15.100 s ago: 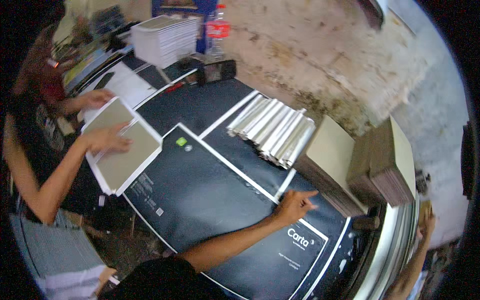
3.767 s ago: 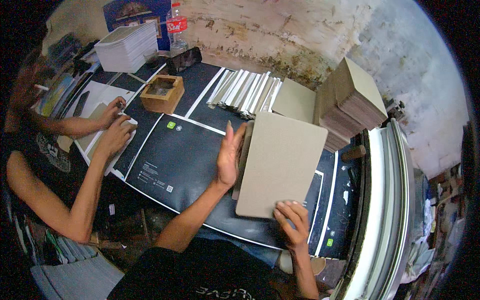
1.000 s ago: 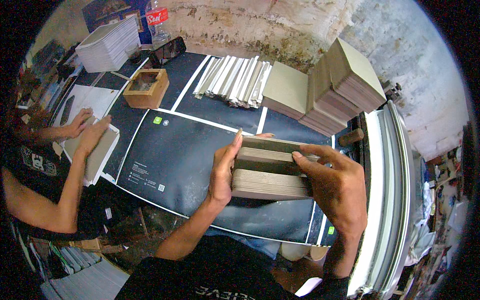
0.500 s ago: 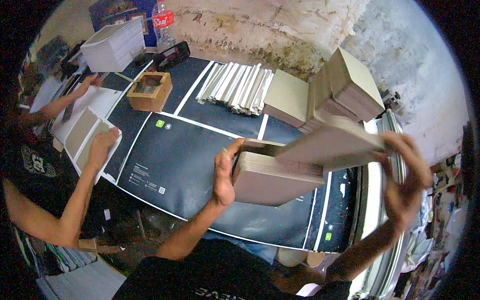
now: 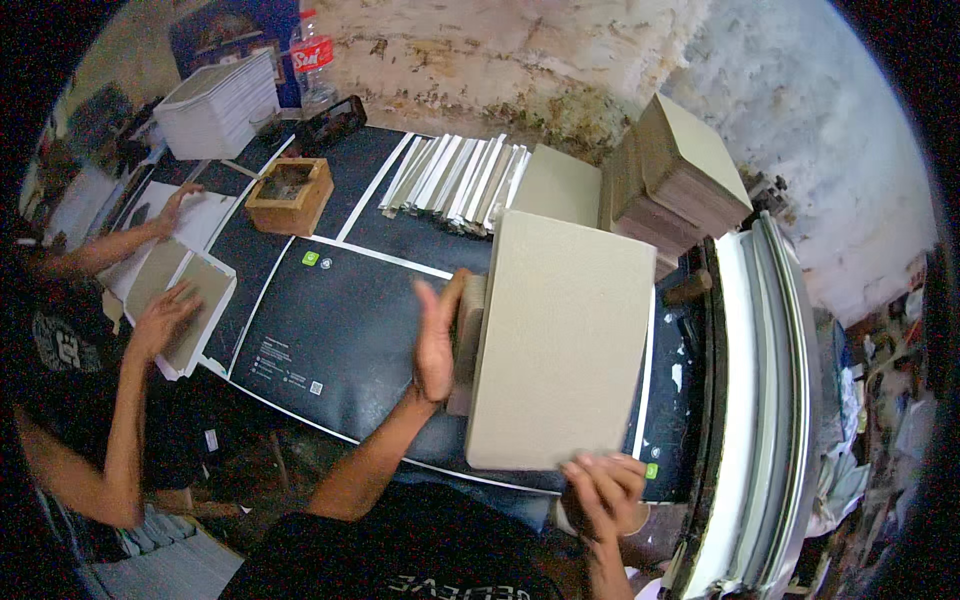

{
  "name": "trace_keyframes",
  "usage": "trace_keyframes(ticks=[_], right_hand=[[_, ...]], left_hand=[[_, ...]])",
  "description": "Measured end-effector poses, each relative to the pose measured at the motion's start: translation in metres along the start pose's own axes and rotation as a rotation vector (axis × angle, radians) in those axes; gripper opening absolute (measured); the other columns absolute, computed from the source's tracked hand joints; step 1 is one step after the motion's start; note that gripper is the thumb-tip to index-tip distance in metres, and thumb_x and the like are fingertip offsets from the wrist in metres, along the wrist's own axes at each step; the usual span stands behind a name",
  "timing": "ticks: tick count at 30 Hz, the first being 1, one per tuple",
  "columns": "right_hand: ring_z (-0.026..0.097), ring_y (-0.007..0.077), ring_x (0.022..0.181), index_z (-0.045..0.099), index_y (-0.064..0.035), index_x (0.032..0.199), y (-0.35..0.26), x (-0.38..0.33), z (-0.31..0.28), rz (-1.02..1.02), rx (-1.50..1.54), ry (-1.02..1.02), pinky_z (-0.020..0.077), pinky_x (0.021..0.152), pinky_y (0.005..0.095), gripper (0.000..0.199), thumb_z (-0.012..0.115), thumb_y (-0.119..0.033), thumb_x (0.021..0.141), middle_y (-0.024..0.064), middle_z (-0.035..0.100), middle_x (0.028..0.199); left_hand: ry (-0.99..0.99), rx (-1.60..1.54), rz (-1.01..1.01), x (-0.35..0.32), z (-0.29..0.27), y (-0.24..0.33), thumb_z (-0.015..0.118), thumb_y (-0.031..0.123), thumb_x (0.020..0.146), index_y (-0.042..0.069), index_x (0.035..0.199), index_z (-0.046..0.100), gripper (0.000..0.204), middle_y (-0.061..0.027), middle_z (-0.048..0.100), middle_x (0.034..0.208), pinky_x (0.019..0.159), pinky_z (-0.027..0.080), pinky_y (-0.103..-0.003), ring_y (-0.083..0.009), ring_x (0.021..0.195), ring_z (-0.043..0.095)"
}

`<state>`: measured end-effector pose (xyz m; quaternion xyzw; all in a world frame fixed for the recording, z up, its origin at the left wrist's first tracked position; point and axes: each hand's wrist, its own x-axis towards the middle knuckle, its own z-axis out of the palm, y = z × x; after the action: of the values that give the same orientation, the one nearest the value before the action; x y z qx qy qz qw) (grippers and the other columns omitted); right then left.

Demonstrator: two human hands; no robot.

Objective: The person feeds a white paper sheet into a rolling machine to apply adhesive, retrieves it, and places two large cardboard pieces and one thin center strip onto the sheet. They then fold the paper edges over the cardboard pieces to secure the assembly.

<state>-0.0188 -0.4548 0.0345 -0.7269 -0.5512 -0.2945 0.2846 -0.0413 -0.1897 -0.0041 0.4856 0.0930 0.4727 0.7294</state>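
A stack of greyboard sheets [image 5: 565, 340] with rounded corners is in front of me, its top sheet face up and tilted toward me. Beneath its left side, the edges of more boards [image 5: 467, 345] show. My left hand [image 5: 437, 340] stands on edge against these, thumb raised away from them and fingers partly hidden behind. At the near right corner, my right hand [image 5: 605, 495] has its fingers curled against the lower edge of the greyboard. How many sheets that hand holds is hidden.
Behind stand a tall greyboard stack [image 5: 690, 170] and a lower one [image 5: 562, 185], beside white and grey strips [image 5: 460, 180]. A wooden box [image 5: 290, 195] is farther left. A co-worker's hand [image 5: 165, 320] rests on a board cover [image 5: 205, 305]. Rolled sheets [image 5: 765, 400] line the right edge.
My right hand has come down and toward me, swinging the raised boards from an upright slant to lie face up over the others. My left hand's thumb has lifted off the stack.
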Motion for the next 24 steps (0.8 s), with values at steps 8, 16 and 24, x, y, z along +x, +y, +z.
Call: trace_keyframes(ticks=[8, 16, 24], right_hand=[[0.064, 0.0257, 0.103, 0.071, -0.0071, 0.112, 0.034, -0.039, 0.066, 0.068, 0.224, -0.090, 0.0532, 0.085, 0.0405, 0.045, 0.088, -0.013, 0.071, 0.0083, 0.071, 0.117], [0.054, 0.0332, 0.126, 0.053, 0.0031, 0.135, 0.017, 0.022, 0.060, 0.703, 0.625, 0.019, 0.0415, 0.107, 0.0435, 0.067, 0.084, -0.015, 0.079, 0.0219, 0.053, 0.143], [0.062, 0.0299, 0.110, 0.059, 0.0018, 0.124, 0.003, -0.005, 0.062, 0.973, 0.786, -0.098, 0.0454, 0.099, 0.0415, 0.048, 0.080, -0.022, 0.087, 0.0199, 0.067, 0.117]], left_hand=[[-0.365, 0.409, 0.130, -0.016, 0.004, 0.033, 0.095, 0.033, 0.065, 0.003, 0.107, 0.053, 0.067, -0.0086, 0.063, 0.100, 0.085, 0.050, -0.033, -0.0154, 0.095, 0.061], [-0.301, 0.318, 0.189, -0.047, 0.001, 0.024, 0.097, 0.034, 0.064, 0.000, 0.114, 0.056, 0.073, -0.0129, 0.064, 0.105, 0.088, 0.051, -0.037, -0.0228, 0.098, 0.065], [-0.338, 0.431, 0.082, -0.049, -0.006, 0.022, 0.097, 0.036, 0.065, 0.000, 0.123, 0.050, 0.083, -0.0102, 0.063, 0.104, 0.088, 0.051, -0.038, -0.0223, 0.097, 0.063]])
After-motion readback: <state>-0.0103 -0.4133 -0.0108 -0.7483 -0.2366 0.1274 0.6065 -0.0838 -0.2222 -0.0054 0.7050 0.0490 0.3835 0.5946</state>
